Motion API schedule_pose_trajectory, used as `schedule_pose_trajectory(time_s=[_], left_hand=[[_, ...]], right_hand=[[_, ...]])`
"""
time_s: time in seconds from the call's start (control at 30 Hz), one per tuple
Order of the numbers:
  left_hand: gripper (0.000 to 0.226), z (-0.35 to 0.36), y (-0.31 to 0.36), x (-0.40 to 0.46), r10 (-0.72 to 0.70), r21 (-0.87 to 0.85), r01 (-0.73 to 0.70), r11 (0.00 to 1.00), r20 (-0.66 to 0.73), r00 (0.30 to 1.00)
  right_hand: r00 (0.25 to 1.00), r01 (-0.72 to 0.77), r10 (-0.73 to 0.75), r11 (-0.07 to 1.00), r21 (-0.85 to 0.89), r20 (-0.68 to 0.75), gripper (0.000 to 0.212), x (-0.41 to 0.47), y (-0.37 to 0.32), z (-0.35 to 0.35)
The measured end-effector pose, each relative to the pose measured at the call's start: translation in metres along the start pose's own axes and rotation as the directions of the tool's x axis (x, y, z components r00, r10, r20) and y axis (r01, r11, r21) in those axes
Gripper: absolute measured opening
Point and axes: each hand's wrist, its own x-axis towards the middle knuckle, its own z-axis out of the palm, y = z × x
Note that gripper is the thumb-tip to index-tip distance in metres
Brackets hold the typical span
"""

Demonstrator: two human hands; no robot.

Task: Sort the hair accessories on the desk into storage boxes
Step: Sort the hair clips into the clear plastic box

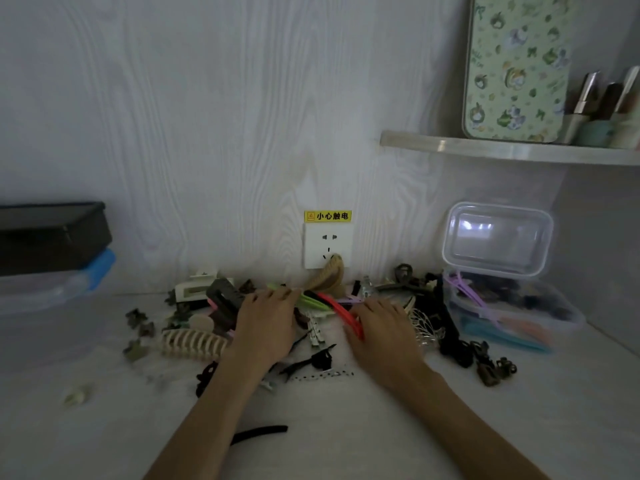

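A heap of hair accessories (311, 327) lies on the white desk against the wall: claw clips, flat clips and headbands. My left hand (266, 323) lies palm down on the heap, its straight fingers resting on a green headband (313, 301). My right hand (381, 327) is just to the right, its thumb side closed on a red headband (341, 310) that curves along it. An open clear storage box (568, 315) stands at the right with purple, teal and pink headbands inside. Its lid (498, 237) leans on the wall behind.
A black box (52, 233) sits on a blue-lidded clear box (100, 268) at the left. A beige claw clip (194, 342) and a black headband (259, 433) lie nearer me. A wall socket (327, 245) is behind the heap; a shelf (502, 148) hangs at upper right.
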Motion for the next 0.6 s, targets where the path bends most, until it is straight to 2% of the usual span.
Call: schedule_pose_trajectory(time_s=[0.17,0.37,0.5,0.6], left_hand=[[0.036,0.0,0.001,0.002,-0.014,-0.004,0.014,1.0,-0.037,0.999],[0.03,-0.009,-0.002,0.004,-0.046,-0.221,-0.002,0.975,-0.211,0.976],[0.034,-0.022,0.033,0.015,0.001,-0.292,-0.115,0.95,-0.363,0.932],[0.043,-0.032,0.088,0.031,0.054,-0.391,-0.224,0.893,-0.4,0.915]], right_hand=[[0.996,-0.02,0.031,0.992,0.122,-0.085,0.012,-0.001,0.014,-0.005],[0.959,-0.037,0.115,0.956,0.291,-0.258,0.018,0.001,0.026,-0.021],[0.828,-0.123,0.248,0.955,0.268,-0.503,0.019,-0.004,0.061,-0.053],[0.743,-0.333,0.411,0.912,0.24,-0.528,0.035,-0.021,0.107,-0.067]])
